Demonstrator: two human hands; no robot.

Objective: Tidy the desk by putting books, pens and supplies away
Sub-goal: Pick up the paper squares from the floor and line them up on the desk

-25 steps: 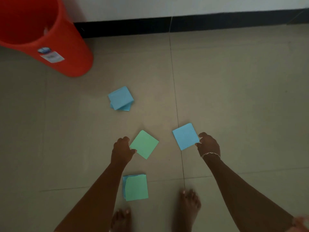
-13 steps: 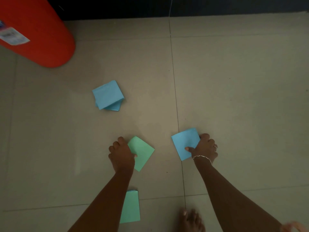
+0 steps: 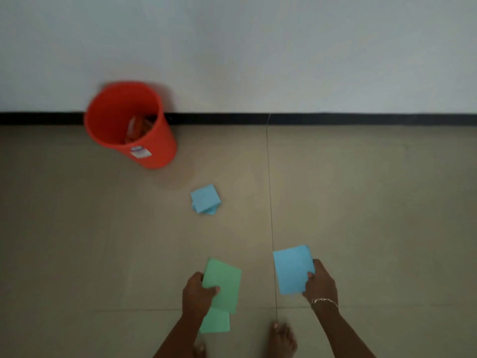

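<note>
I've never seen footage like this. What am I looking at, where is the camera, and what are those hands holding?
There is no machine here. A person wears a wide-angle camera on the head, so this single view looks down at their own arms. The left hand has a green square paper sheet in its grip, and the right hand holds a blue square paper sheet. On the beige tiled floor lie a small pile of blue paper sheets and a second green paper sheet. An orange plastic bucket stands by the wall. Its contents are too blurred to name.
</note>
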